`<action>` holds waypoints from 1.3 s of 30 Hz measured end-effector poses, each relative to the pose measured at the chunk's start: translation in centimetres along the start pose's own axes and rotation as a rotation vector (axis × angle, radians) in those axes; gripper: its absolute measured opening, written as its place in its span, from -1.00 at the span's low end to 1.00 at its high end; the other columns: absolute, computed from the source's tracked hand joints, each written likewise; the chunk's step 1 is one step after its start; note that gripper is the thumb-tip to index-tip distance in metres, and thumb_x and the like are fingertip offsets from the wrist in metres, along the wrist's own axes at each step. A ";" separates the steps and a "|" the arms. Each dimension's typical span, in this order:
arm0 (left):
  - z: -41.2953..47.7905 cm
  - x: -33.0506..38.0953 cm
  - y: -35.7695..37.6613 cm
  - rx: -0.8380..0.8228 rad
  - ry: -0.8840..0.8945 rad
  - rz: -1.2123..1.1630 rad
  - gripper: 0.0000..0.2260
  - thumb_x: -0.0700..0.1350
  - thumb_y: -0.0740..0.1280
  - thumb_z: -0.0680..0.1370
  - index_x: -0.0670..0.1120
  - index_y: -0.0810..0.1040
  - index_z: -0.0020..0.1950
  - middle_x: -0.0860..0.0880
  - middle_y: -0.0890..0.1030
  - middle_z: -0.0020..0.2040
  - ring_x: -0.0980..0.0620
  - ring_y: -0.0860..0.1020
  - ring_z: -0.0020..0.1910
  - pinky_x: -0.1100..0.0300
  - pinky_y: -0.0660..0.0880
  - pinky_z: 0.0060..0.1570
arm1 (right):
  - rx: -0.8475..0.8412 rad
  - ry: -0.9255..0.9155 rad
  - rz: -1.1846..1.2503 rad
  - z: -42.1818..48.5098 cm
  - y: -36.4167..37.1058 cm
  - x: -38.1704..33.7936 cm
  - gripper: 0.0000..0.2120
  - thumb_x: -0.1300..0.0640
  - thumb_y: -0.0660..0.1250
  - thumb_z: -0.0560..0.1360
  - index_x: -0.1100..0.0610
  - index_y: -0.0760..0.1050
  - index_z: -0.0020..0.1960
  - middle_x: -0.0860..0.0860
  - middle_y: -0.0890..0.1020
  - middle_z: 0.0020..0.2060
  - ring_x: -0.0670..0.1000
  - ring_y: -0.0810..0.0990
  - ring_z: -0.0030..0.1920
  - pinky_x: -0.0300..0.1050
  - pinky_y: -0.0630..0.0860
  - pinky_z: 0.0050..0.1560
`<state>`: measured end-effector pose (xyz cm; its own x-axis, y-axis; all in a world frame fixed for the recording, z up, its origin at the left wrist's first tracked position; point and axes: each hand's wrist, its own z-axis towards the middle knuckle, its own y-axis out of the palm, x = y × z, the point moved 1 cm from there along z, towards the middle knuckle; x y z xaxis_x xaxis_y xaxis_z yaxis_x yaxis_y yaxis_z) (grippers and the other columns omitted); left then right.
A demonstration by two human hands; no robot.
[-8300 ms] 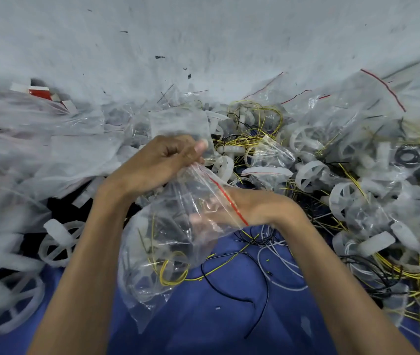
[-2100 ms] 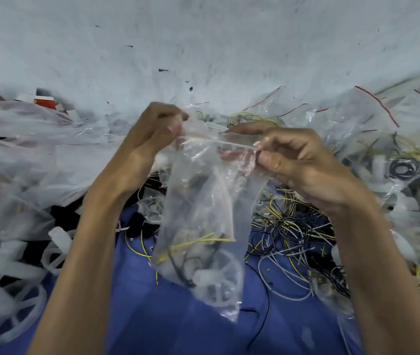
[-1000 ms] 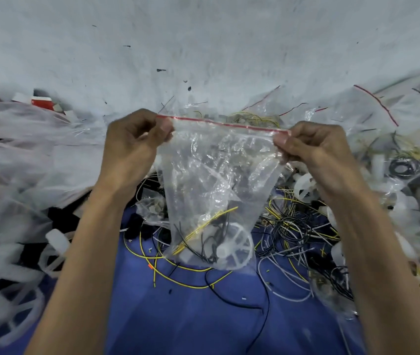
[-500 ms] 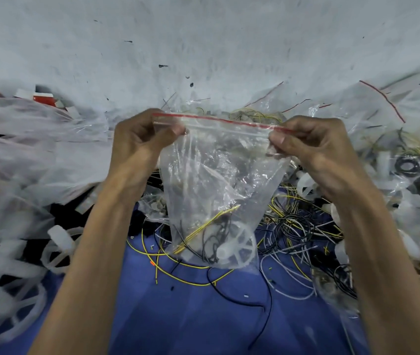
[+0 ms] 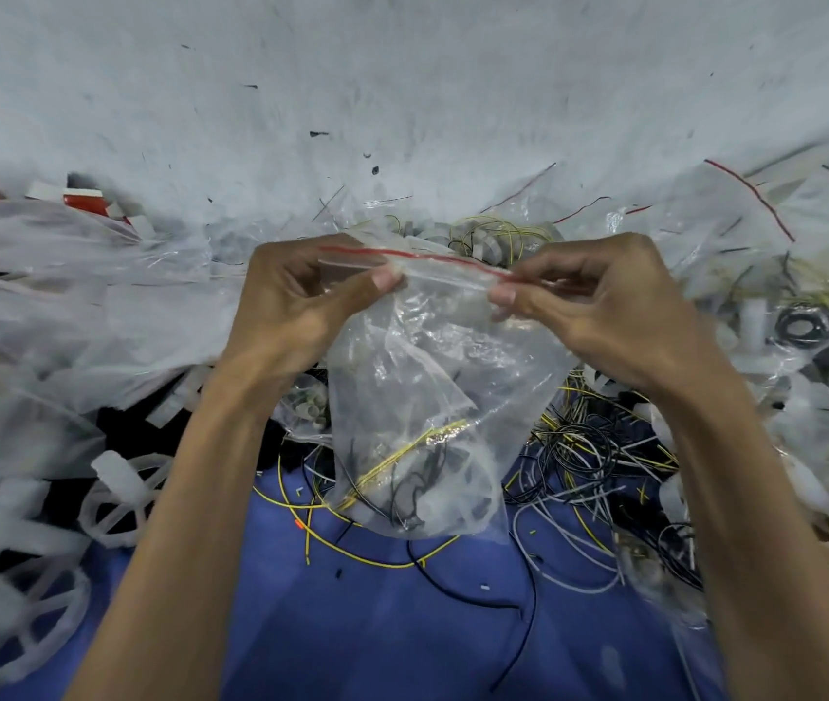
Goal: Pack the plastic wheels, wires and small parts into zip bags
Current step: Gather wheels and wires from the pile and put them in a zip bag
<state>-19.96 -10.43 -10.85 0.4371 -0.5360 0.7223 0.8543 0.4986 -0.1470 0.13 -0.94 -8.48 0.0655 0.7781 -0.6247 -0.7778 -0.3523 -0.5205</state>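
Half a second ago the two pinches sat at the outer ends of the bag mouth. Now they have slid inward along it, so that the left hand (image 5: 301,306) and the right hand (image 5: 604,316) nearly meet at the middle of the red strip (image 5: 402,255). I take that as the seal being pressed shut from both ends toward the centre (whether the track has locked along its whole length cannot be told from here). That would put this bag at its last step. Each hand has thumb and curled forefinger closed tight on the top edge of the zip bag (image 5: 417,376) and holds nothing else. The bag hangs in mid-scene above the blue surface (image 5: 351,629), with its top edge dipping slightly to the right. It is clear, creased and slack, mostly air in its upper half. The load has sunk to the bottom, where yellow and black wires (image 5: 402,462) tangle around a pale shape, probably a wheel but too blurred to be sure. To the right lie loose wires (image 5: 589,452) and on the near left loose wheels (image 5: 119,503), so plenty remains to pack.
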 end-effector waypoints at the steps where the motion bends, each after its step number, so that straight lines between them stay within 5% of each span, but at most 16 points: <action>1: 0.0 0.1 0.1 -0.009 -0.002 0.006 -0.92 -0.06 0.44 0.41 -0.04 0.66 -0.15 0.10 0.69 -0.21 0.13 0.66 -0.17 0.36 0.51 -0.15 | 0.020 -0.031 -0.008 0.0 0.2 -0.3 -0.93 0.17 0.45 0.40 0.04 0.62 -0.14 -0.12 0.66 -0.29 -0.17 0.65 -0.28 -0.38 0.54 -0.20; 7: -0.1 0.4 0.7 -0.003 -0.033 -0.024 -0.91 -0.01 0.50 0.36 0.03 0.70 -0.17 0.07 0.70 -0.18 0.05 0.68 -0.14 0.25 0.56 -0.13 | 0.059 -0.076 -0.048 0.0 0.7 -1.2 -0.94 0.20 0.44 0.41 0.06 0.62 -0.14 -0.08 0.66 -0.33 -0.19 0.63 -0.31 -0.41 0.50 -0.24; 11: -0.1 0.6 1.3 -0.001 -0.007 0.060 -0.92 0.00 0.50 0.38 0.03 0.69 -0.18 0.09 0.70 -0.19 0.06 0.67 -0.16 0.19 0.55 -0.13 | 0.048 -0.086 -0.103 0.2 1.4 -1.1 -0.96 0.21 0.41 0.44 0.14 0.63 -0.12 -0.05 0.65 -0.35 -0.10 0.64 -0.32 -0.23 0.55 -0.26; 15: -0.1 0.7 2.1 0.040 0.009 0.085 -0.90 0.00 0.50 0.38 0.03 0.68 -0.16 0.11 0.70 -0.18 0.09 0.67 -0.15 0.18 0.56 -0.12 | 0.060 -0.083 -0.186 0.4 1.5 -0.5 -0.97 0.21 0.38 0.46 0.15 0.61 -0.13 -0.19 0.56 -0.40 -0.27 0.54 -0.39 -0.47 0.32 -0.35; 19: -0.1 0.4 2.2 0.062 -0.032 0.040 -0.89 0.00 0.51 0.35 0.07 0.69 -0.15 0.12 0.70 -0.16 0.07 0.67 -0.12 0.10 0.57 -0.07 | 0.039 -0.084 -0.144 0.4 1.6 -0.5 -0.96 0.14 0.39 0.46 0.01 0.57 -0.11 -0.24 0.56 -0.37 -0.30 0.59 -0.32 -0.43 0.41 -0.24; 24: -0.1 0.8 2.8 0.007 0.002 -0.004 -0.92 -0.04 0.51 0.35 0.10 0.69 -0.19 0.15 0.69 -0.21 0.14 0.66 -0.20 0.29 0.55 -0.19 | 0.008 -0.080 -0.162 0.5 2.3 -0.2 -0.90 0.25 0.32 0.46 0.13 0.48 -0.22 -0.21 0.48 -0.43 -0.28 0.50 -0.40 -0.45 0.33 -0.29; 29: 0.1 1.0 3.1 0.045 0.045 -0.103 -0.91 -0.11 0.49 0.35 0.09 0.69 -0.24 0.16 0.68 -0.25 0.20 0.63 -0.25 0.35 0.50 -0.23 | 0.167 -0.108 -0.115 0.7 2.8 -0.6 -0.90 0.23 0.29 0.43 0.25 0.52 -0.22 -0.15 0.48 -0.46 -0.06 0.50 -0.38 -0.31 0.37 -0.28; 33: 0.0 0.8 2.9 0.072 0.031 -0.066 -0.91 -0.09 0.50 0.36 0.11 0.69 -0.22 0.15 0.68 -0.25 0.16 0.64 -0.24 0.33 0.51 -0.23 | 0.203 -0.084 -0.158 0.7 3.2 -0.2 -0.83 0.29 0.32 0.45 0.08 0.46 -0.26 -0.25 0.43 -0.51 -0.25 0.45 -0.46 -0.45 0.27 -0.39; 36: 0.1 0.4 2.6 0.097 -0.021 -0.065 -0.94 -0.07 0.50 0.37 0.09 0.69 -0.24 0.12 0.68 -0.27 0.14 0.65 -0.26 0.32 0.52 -0.22 | 0.268 -0.049 -0.179 0.8 3.7 0.0 -0.92 0.22 0.35 0.46 0.13 0.54 -0.21 -0.28 0.41 -0.53 -0.28 0.41 -0.50 -0.45 0.21 -0.45; 39: 0.2 -0.2 1.9 0.237 -0.111 -0.067 -0.91 -0.13 0.49 0.39 0.06 0.68 -0.27 0.12 0.68 -0.32 0.17 0.63 -0.32 0.36 0.50 -0.26 | 0.184 0.056 0.089 0.9 3.8 0.4 -0.77 0.07 0.44 0.40 0.12 0.51 0.00 -0.27 0.54 -0.33 -0.34 0.52 -0.40 -0.52 0.36 -0.39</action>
<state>-18.47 -9.24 -11.09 0.3369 -0.5021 0.7965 0.7851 0.6167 0.0567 -3.36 -1.48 -10.16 0.0218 0.7161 -0.6977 -0.8828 -0.3137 -0.3496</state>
